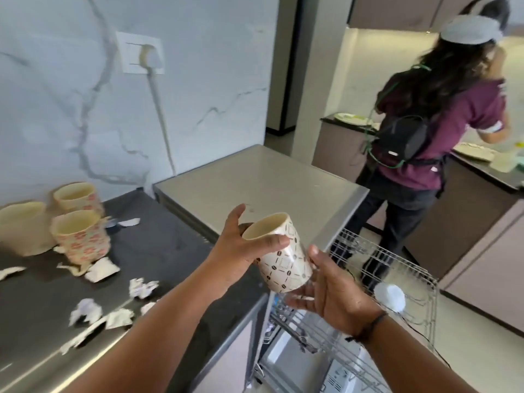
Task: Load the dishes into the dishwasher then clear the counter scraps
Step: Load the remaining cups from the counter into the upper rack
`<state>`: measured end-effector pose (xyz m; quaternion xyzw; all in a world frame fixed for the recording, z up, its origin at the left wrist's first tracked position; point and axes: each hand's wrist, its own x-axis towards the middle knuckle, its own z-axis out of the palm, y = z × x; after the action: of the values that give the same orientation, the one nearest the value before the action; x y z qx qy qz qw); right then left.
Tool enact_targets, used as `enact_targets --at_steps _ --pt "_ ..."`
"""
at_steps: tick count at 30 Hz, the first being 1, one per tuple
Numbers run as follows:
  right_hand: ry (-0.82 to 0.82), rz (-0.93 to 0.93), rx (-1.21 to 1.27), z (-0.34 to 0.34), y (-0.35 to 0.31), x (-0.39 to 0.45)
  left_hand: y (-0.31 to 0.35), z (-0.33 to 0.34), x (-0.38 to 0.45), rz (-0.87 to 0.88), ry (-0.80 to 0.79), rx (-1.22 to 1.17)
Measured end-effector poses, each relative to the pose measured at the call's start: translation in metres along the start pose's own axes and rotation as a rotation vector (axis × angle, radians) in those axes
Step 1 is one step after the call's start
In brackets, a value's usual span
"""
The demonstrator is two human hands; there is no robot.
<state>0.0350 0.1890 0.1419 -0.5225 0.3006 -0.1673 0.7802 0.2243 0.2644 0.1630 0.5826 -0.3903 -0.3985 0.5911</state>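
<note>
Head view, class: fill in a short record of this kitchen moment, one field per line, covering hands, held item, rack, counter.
left hand: left hand grips the patterned cup near its rim
right hand: right hand open under the cup's base
rack: wire dishwasher rack pulled out, below the cup
counter: three cups and paper scraps on the dark counter
background: another person at a far counter

My left hand [241, 245] grips a smooth, glossy ceramic-looking cup [283, 256] with a matt cream inside. Below it the dishwasher rack [397, 279] is thin shiny metal wire. The counter [158, 251] is dark polished stone, with crumpled paper scraps [85, 309] towards its front edge. The backsplash [71, 95] looks like smooth veined marble.
</note>
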Motion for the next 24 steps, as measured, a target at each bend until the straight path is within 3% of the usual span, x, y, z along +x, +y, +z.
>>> enact_targets --at_steps 3,6,11,14,17,24 --pt "-0.124 0.070 0.402 -0.050 0.009 -0.015 -0.004 0.067 0.028 0.001 -0.084 -0.038" --pt "-0.188 0.032 0.630 -0.102 0.003 -0.031 -0.015 0.136 0.054 0.006 -0.181 -0.005" --pt "0.077 -0.049 0.762 -0.201 -0.007 -0.048 -0.046 0.230 0.091 0.005 -0.377 0.146" --pt "0.259 0.006 0.712 -0.257 0.001 -0.054 -0.079 0.265 0.110 -0.061 -0.484 0.262" --pt "0.398 0.154 0.509 -0.294 0.014 -0.056 -0.114 0.283 0.119 -0.162 -0.592 0.350" --pt "0.530 0.322 -0.024 -0.345 0.061 -0.043 -0.195 0.303 0.126 -0.211 -0.785 0.746"
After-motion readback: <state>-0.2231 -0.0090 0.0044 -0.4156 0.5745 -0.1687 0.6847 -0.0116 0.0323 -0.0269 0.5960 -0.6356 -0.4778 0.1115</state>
